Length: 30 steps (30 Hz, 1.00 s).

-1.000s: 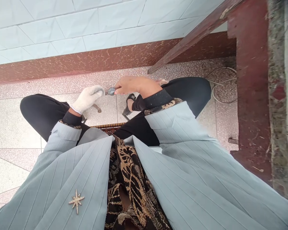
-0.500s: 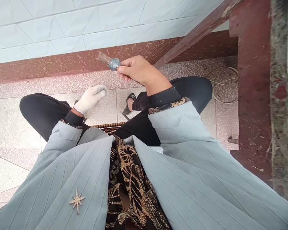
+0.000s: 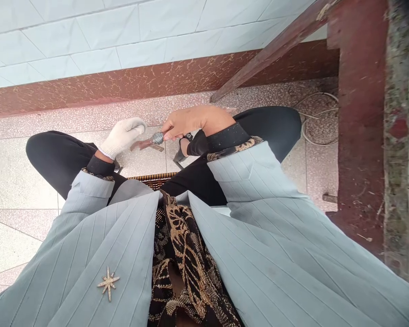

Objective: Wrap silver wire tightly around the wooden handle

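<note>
My bare right hand (image 3: 194, 123) pinches a spool of wire (image 3: 157, 138), silvery wire wound round a brown stick whose free end points left. It hangs above the floor between my knees. My left hand (image 3: 121, 136), in a white knit glove, is just left of the spool with its fingers curled closed. What those fingers hold, if anything, is too small to make out. The stick's end lies beneath the gloved fingers in the picture; whether they touch cannot be told.
A wicker edge (image 3: 152, 178) shows between my legs. Ahead stands a tiled wall (image 3: 105, 34) with a red-brown base. At right are a red wooden frame (image 3: 361, 113), its slanting bar, and a loop of pale cable (image 3: 305, 131) on the floor.
My right hand has lowered the wire spool toward me, turning it so the stick tilts down to the left. The gloved left hand has shifted slightly left and up.
</note>
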{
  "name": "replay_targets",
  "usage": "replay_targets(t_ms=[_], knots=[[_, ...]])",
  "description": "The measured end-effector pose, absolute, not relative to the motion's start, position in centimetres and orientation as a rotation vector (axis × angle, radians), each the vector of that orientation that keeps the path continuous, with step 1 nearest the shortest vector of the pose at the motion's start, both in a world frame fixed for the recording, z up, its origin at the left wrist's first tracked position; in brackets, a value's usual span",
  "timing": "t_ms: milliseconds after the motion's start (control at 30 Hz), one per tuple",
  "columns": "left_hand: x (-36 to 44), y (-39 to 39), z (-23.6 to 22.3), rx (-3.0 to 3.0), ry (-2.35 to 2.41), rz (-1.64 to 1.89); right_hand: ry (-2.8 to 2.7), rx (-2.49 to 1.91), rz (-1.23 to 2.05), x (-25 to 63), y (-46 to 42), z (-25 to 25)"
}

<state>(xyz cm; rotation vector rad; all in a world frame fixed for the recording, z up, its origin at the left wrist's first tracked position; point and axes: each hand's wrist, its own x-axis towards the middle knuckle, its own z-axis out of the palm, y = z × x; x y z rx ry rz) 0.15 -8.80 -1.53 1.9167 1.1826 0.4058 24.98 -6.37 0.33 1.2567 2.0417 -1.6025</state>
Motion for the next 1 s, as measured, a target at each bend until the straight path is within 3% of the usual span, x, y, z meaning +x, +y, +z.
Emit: replay_targets(t_ms=[233, 367, 433, 500, 567, 667, 833, 1000], knots=[[0.1, -8.6, -3.2, 1.710, 1.101, 0.553, 2.270, 1.093, -2.139, 26.3, -6.7, 1.8], [0.9, -9.2, -3.5, 1.706, 0.989, 0.433, 2.408, 1.575, -2.607, 26.9, -6.3, 1.2], [1.1, -9.5, -3.0, 1.757, 0.938, 0.367, 2.373, 1.889, -2.417, 27.0, -5.5, -0.3], [1.0, -9.6, -2.3, 1.828, 0.959, 0.355, 2.352, 2.084, -1.993, 27.1, -4.5, -2.2], [0.8, -9.5, -1.6, 1.906, 1.012, 0.386, 2.353, 2.045, -1.695, 27.1, -3.8, -3.8], [0.3, -9.0, -1.2, 1.977, 1.080, 0.434, 2.277, 1.685, -1.571, 26.9, -3.9, -4.1], [0.0, -8.6, -2.1, 1.838, 1.156, 0.497, 2.019, 0.967, -1.848, 26.4, -5.8, -0.3], [0.8, -9.1, -2.8, 1.687, 1.056, 0.485, 2.213, 1.142, -2.467, 27.1, -6.4, 1.5]])
